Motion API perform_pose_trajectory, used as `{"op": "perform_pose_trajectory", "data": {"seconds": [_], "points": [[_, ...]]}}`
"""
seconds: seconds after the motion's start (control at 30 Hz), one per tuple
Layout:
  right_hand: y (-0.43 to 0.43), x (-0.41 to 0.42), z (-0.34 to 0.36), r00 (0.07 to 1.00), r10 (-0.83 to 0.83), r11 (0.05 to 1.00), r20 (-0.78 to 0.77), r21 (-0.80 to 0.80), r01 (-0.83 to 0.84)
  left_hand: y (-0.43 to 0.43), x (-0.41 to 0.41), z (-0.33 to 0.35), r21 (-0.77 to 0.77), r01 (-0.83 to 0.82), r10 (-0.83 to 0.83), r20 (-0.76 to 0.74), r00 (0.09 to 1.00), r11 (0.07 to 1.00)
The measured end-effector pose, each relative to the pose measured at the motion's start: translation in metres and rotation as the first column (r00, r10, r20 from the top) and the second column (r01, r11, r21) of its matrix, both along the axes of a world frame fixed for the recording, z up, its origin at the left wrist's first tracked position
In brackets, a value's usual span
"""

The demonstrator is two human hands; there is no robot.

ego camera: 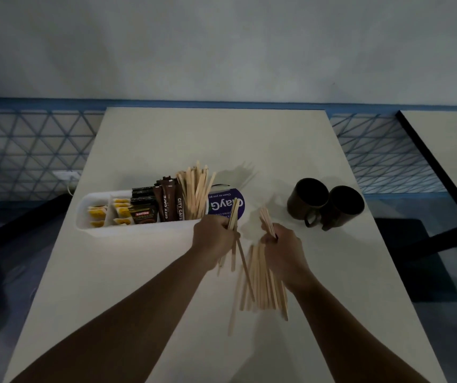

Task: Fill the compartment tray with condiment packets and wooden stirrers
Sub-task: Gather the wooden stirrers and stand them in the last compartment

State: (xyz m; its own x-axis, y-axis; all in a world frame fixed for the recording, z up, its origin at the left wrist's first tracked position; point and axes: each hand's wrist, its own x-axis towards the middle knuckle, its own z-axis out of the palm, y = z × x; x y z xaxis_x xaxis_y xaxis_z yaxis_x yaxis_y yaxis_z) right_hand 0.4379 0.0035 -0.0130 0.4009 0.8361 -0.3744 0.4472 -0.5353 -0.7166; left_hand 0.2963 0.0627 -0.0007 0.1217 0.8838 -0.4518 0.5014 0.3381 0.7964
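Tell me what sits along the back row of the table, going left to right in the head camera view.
In the white tray: yellow packets → Kopiko sachet → City Cafe sticks → upright wooden stirrers. Then purple pack → dark mug → second dark mug.

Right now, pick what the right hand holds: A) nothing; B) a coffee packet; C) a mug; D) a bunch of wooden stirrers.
D: the right hand grips a bunch of wooden stirrers above the table, and the two mugs stand apart from it, untouched.
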Motion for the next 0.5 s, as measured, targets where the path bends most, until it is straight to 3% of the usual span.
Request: {"op": "perform_pose_trajectory", "data": {"seconds": [0.23,0.5], "points": [[0.029,-0.027,0.025,0.96,0.049,0.994,-0.275,0.103,-0.021,0.018,-0.02,0.027,0.187,-0.049,0.035,0.078,0.996,0.981],[0.061,-0.057,0.039,0.952,0.263,0.963,-0.157,0.104,-0.249,0.049,-0.039,0.056,0.389,-0.236,0.219,0.087,0.972,0.891]]}}
